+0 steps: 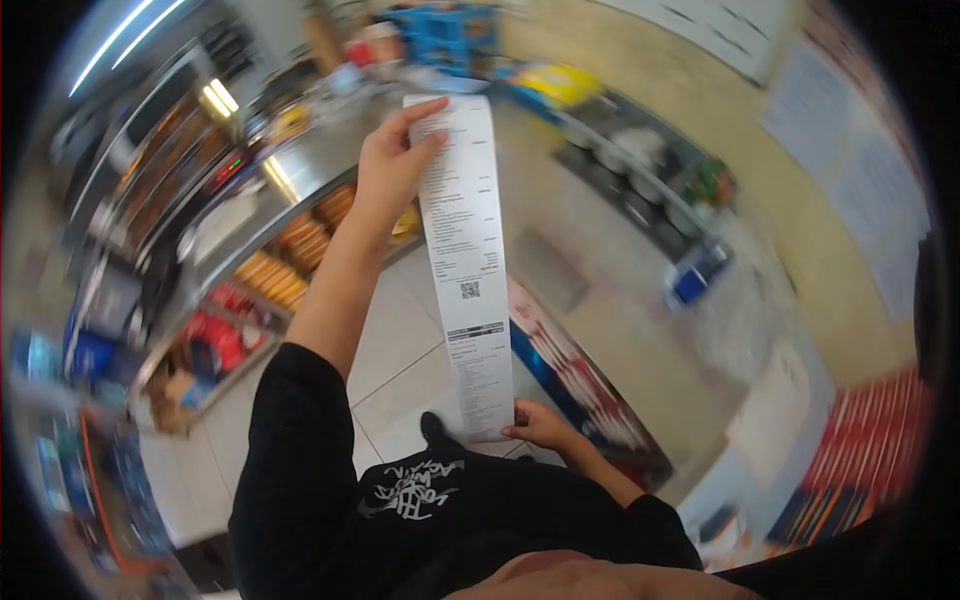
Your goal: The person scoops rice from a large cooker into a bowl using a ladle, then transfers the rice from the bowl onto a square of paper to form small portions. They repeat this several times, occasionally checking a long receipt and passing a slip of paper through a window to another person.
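Note:
A long strip of printed receipt paper (466, 240) is stretched out in front of me. My left hand (401, 146) pinches its far end between thumb and fingers, with the arm reaching forward. Close to my body, my right hand (541, 426) grips the lower edge of the strip at its right corner. Small lines of print and a square printed code cover the paper, and a dark band crosses its lower part. Some of the right hand's fingers are hidden behind the strip.
A steel counter (315, 169) runs along the left, with packed goods (304, 244) on a shelf below it. To the right, a wall rack (637, 165) holds bowls. A box of red-and-white packs (577, 375) stands beyond my right hand. Red stacked items (862, 435) sit far right.

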Tool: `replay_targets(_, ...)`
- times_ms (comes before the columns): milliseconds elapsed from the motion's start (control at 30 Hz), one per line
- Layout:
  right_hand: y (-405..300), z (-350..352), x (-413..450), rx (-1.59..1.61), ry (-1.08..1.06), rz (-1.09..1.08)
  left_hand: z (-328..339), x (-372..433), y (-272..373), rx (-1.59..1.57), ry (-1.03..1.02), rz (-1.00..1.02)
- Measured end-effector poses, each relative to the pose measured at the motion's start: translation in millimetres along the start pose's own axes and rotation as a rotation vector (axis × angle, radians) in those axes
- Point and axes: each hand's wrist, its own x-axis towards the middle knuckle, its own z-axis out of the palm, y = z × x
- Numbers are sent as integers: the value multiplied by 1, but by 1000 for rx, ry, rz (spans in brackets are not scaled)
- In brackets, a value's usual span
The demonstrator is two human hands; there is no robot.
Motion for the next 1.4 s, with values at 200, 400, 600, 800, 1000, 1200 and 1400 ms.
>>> replay_targets(200,-22,68,137,-288,-369,135,-220,-25,80,442,215,55)
replay_targets(400,15,119,266,-337,-602,131,-343,-76,109,606,380,80)
replay_targets(600,16,282,439,-255,-727,123,-530,-43,175,810,410,45)
replay_targets(800,-87,319,614,-818,-834,-192,-676,15,103,746,413,54)
replay_targets(1000,-336,395,847,-117,-556,-597,-792,141,31,652,328,-2)
replay_targets(1200,-467,519,967,-536,-353,-1119,-893,222,-5,825,339,-47)
replay_targets(1400,-583,545,1166,-595,55,-1344,-1050,233,-40,1060,365,-109)
